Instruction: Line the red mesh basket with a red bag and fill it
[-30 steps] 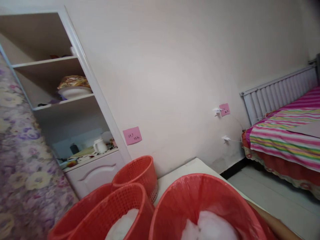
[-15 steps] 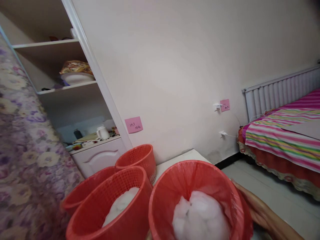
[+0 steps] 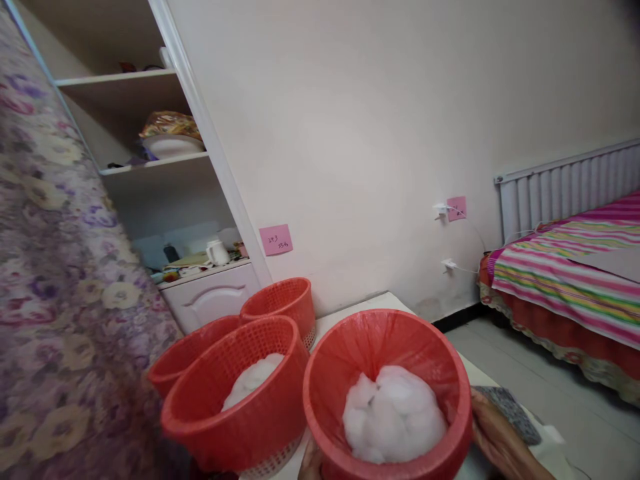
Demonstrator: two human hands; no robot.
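Observation:
A red basket [image 3: 453, 373] lined with thin red plastic stands nearest me, holding a clump of white fluffy filling [image 3: 395, 413]. My right hand [image 3: 497, 443] lies against its right side, at the lower right of the view. A sliver of my left hand [image 3: 310, 465] shows under the basket's lower left edge, touching it; its fingers are hidden. Left of it stands a red mesh basket [image 3: 250, 427] with more white filling [image 3: 253, 380].
Two more red baskets [image 3: 283, 303] [image 3: 185, 350] stand behind, on a white table [image 3: 360, 313]. A grey patterned object [image 3: 510, 410] lies by my right hand. Floral fabric [image 3: 60, 267] fills the left; a white cupboard [image 3: 205, 297], radiator [image 3: 570, 190] and striped bed [image 3: 565, 280] stand around.
The view has tilted down and turned left, so the baskets sit higher and fuller in frame. My right hand now shows against the near basket's side; a sliver of the left hand has appeared.

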